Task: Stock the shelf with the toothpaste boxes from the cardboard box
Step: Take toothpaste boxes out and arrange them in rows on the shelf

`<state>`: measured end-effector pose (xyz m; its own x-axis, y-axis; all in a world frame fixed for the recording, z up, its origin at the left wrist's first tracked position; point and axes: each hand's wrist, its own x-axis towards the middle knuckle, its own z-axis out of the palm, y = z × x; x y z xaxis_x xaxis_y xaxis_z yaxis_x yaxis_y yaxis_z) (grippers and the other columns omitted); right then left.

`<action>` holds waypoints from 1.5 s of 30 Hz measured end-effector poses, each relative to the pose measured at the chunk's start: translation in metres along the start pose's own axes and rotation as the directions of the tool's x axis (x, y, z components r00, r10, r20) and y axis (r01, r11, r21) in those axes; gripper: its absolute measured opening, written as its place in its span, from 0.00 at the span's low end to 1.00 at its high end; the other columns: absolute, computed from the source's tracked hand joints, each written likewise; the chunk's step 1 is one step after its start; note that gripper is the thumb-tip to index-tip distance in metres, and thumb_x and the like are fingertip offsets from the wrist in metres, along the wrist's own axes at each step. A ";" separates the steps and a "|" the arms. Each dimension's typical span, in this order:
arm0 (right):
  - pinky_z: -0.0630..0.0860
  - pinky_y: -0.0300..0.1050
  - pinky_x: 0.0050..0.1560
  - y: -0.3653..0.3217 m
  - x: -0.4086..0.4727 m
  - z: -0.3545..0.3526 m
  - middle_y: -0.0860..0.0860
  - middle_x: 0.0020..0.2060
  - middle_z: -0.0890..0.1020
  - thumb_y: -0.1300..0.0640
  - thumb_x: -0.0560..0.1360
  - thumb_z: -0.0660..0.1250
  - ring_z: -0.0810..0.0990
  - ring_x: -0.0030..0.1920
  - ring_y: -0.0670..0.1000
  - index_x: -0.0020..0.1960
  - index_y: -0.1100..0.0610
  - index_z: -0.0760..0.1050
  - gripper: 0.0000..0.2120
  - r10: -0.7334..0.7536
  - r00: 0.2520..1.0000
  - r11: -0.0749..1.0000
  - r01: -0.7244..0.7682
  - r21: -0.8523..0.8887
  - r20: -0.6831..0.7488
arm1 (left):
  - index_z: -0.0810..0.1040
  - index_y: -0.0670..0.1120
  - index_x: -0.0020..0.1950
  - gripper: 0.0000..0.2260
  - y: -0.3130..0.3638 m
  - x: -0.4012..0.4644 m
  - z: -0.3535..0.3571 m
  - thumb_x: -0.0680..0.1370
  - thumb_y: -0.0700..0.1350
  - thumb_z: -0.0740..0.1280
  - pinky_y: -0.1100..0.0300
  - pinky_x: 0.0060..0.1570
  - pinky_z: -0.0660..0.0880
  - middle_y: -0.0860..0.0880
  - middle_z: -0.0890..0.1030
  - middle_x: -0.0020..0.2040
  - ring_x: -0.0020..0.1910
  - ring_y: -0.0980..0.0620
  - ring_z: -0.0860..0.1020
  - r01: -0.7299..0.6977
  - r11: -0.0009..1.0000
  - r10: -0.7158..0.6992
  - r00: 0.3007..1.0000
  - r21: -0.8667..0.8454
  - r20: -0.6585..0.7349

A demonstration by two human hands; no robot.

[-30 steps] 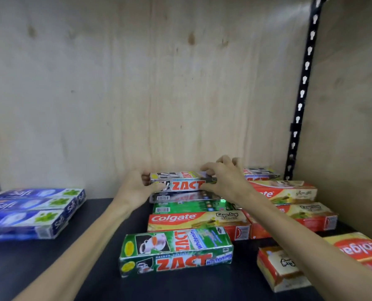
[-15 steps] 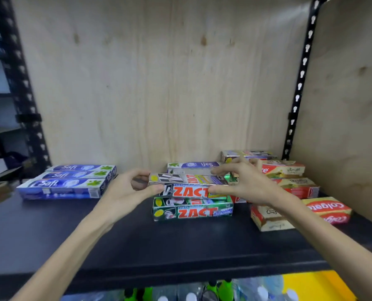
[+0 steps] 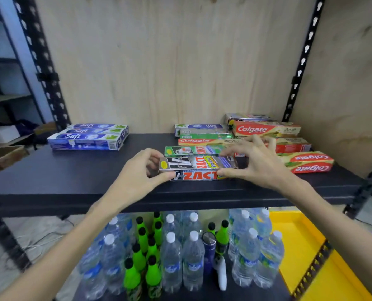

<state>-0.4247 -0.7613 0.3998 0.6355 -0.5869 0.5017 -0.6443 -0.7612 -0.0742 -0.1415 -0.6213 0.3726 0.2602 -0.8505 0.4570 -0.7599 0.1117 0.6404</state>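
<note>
A: Grip first. Left hand (image 3: 137, 170) pinches the left end of the silver toothpaste box (image 3: 199, 168), thumb on the front face, fingers curled over the top. Right hand (image 3: 254, 161) pinches the right end the same way.

B: Where is the box?

A: Lengthwise along the front part of the black shelf (image 3: 72, 170), near its front edge. Whether it rests on the board or hangs just above, I cannot tell. A green toothpaste box (image 3: 191, 150) lies just behind it.

B: Other stock?

A: Blue boxes (image 3: 87, 136) stacked at the left rear, well apart from the hands. Red boxes (image 3: 306, 161) on the right, some stacked, the nearest one with its lettering upside down. Another blue box (image 3: 200, 126) at the back centre against the plywood panel (image 3: 169, 61).

B: Below?

A: Clear water bottles (image 3: 192, 257) and green bottles (image 3: 138, 255) standing together on the lower level, a yellow tray (image 3: 300, 240) to their right.
</note>
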 end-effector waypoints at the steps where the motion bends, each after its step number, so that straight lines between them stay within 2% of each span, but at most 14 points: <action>1: 0.57 0.56 0.63 0.000 -0.001 0.001 0.35 0.56 0.79 0.19 0.66 0.59 0.65 0.60 0.44 0.61 0.36 0.75 0.31 0.008 1.000 1.000 -0.008 0.004 -0.013 | 0.76 0.55 0.56 0.21 0.000 0.000 0.003 0.68 0.58 0.78 0.64 0.44 0.75 0.57 0.79 0.48 0.44 0.58 0.78 0.007 1.000 -0.007 1.000 -0.001 -0.005; 3: 0.56 0.52 0.60 -0.001 -0.002 0.002 0.36 0.53 0.79 0.19 0.67 0.58 0.66 0.60 0.45 0.62 0.36 0.73 0.31 0.009 0.999 1.000 -0.009 -0.003 -0.043 | 0.73 0.54 0.58 0.23 0.001 0.004 0.007 0.69 0.58 0.78 0.67 0.42 0.73 0.56 0.78 0.47 0.44 0.58 0.77 0.009 1.000 -0.009 1.000 0.012 -0.024; 8: 0.52 0.50 0.61 0.005 0.009 0.002 0.40 0.63 0.76 0.17 0.64 0.54 0.63 0.65 0.47 0.65 0.37 0.72 0.37 0.032 0.999 0.999 -0.032 -0.018 -0.003 | 0.70 0.58 0.60 0.24 0.000 0.020 0.004 0.70 0.60 0.76 0.64 0.50 0.69 0.57 0.72 0.55 0.53 0.59 0.73 -0.042 0.986 0.037 0.999 0.161 0.030; 12: 0.52 0.50 0.62 0.013 0.031 -0.002 0.36 0.60 0.77 0.19 0.66 0.56 0.63 0.66 0.46 0.65 0.36 0.74 0.34 0.127 0.991 0.977 -0.134 0.169 0.051 | 0.76 0.61 0.60 0.25 -0.010 0.048 -0.005 0.68 0.70 0.70 0.62 0.58 0.70 0.62 0.74 0.60 0.59 0.65 0.73 0.023 0.997 -0.018 0.997 -0.067 0.069; 14: 0.51 0.51 0.62 0.020 0.053 0.001 0.37 0.61 0.77 0.23 0.70 0.57 0.63 0.68 0.47 0.66 0.38 0.73 0.32 0.165 0.984 0.971 -0.173 0.165 0.061 | 0.77 0.60 0.61 0.25 -0.015 0.074 -0.004 0.70 0.71 0.67 0.60 0.60 0.72 0.62 0.78 0.60 0.58 0.65 0.75 0.069 0.991 -0.061 0.996 -0.116 0.065; 17: 0.51 0.56 0.68 0.033 0.098 0.015 0.42 0.66 0.77 0.29 0.76 0.58 0.61 0.73 0.51 0.71 0.42 0.71 0.28 0.158 0.979 0.984 -0.167 0.068 0.130 | 0.76 0.58 0.65 0.18 -0.023 0.120 0.011 0.77 0.63 0.66 0.61 0.60 0.72 0.61 0.79 0.58 0.57 0.65 0.76 0.112 0.985 -0.103 0.992 -0.129 0.074; 20: 0.51 0.56 0.72 0.045 0.147 0.038 0.51 0.68 0.76 0.35 0.81 0.55 0.60 0.75 0.56 0.73 0.47 0.70 0.26 0.172 0.959 0.985 -0.171 -0.021 0.227 | 0.76 0.53 0.64 0.12 -0.036 0.167 0.034 0.82 0.53 0.64 0.75 0.46 0.71 0.56 0.80 0.56 0.52 0.65 0.76 0.095 0.988 -0.084 0.993 -0.119 0.089; 24: 0.53 0.58 0.73 0.056 0.194 0.068 0.60 0.69 0.74 0.40 0.83 0.52 0.62 0.74 0.61 0.73 0.53 0.68 0.25 0.232 0.921 0.972 -0.207 -0.112 0.314 | 0.76 0.47 0.64 0.12 -0.065 0.212 0.063 0.81 0.45 0.66 0.73 0.49 0.73 0.49 0.82 0.59 0.56 0.54 0.80 0.118 0.980 -0.100 0.988 -0.161 0.117; 27: 0.55 0.57 0.70 0.052 0.209 0.084 0.61 0.65 0.76 0.44 0.83 0.52 0.64 0.70 0.60 0.67 0.56 0.71 0.22 0.235 0.921 0.966 -0.188 -0.175 0.310 | 0.75 0.44 0.66 0.15 -0.076 0.224 0.073 0.80 0.45 0.68 0.71 0.50 0.73 0.49 0.80 0.59 0.57 0.53 0.79 0.116 0.978 -0.103 0.991 -0.171 0.086; 30: 0.55 0.56 0.68 0.047 0.211 0.091 0.61 0.63 0.77 0.46 0.83 0.52 0.65 0.69 0.59 0.69 0.56 0.70 0.21 0.215 0.925 0.973 -0.176 -0.150 0.314 | 0.73 0.43 0.69 0.20 -0.082 0.229 0.072 0.79 0.47 0.69 0.61 0.59 0.74 0.48 0.79 0.61 0.58 0.51 0.79 0.100 0.987 -0.089 0.992 -0.130 0.087; 36: 0.52 0.50 0.66 0.038 0.206 0.085 0.58 0.70 0.74 0.50 0.84 0.51 0.61 0.72 0.55 0.77 0.51 0.63 0.22 0.163 0.926 0.985 -0.174 0.002 0.342 | 0.73 0.41 0.71 0.21 -0.090 0.235 0.056 0.79 0.45 0.70 0.64 0.59 0.71 0.44 0.79 0.65 0.60 0.51 0.78 0.007 0.998 -0.014 0.995 0.068 0.101; 39: 0.53 0.52 0.71 0.022 0.211 0.092 0.56 0.71 0.72 0.49 0.84 0.52 0.59 0.75 0.55 0.79 0.49 0.60 0.24 0.121 0.916 0.983 -0.164 0.080 0.383 | 0.74 0.42 0.72 0.24 -0.096 0.234 0.042 0.78 0.47 0.72 0.58 0.64 0.72 0.44 0.79 0.66 0.63 0.47 0.77 -0.010 0.981 -0.011 0.994 0.195 0.109; 43: 0.52 0.49 0.74 0.001 0.220 0.098 0.51 0.69 0.72 0.54 0.84 0.53 0.58 0.75 0.51 0.79 0.50 0.61 0.23 0.059 0.920 0.959 -0.160 0.234 0.387 | 0.79 0.43 0.64 0.20 -0.112 0.229 0.011 0.75 0.51 0.74 0.53 0.59 0.71 0.42 0.76 0.58 0.59 0.43 0.75 0.015 0.922 -0.069 0.990 0.388 0.125; 45: 0.53 0.54 0.77 0.001 0.227 0.102 0.49 0.67 0.75 0.56 0.83 0.54 0.63 0.74 0.51 0.77 0.49 0.65 0.22 0.023 0.935 0.939 -0.142 0.312 0.355 | 0.79 0.43 0.62 0.21 -0.120 0.227 0.000 0.74 0.52 0.75 0.53 0.60 0.70 0.43 0.74 0.56 0.59 0.44 0.73 0.026 0.882 -0.098 0.987 0.471 0.130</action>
<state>-0.2371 -0.9237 0.4256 0.7303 -0.6638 0.1611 -0.5624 -0.7182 -0.4098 0.0089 -0.8274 0.3996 0.2542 -0.9168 0.3080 -0.9438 -0.1655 0.2862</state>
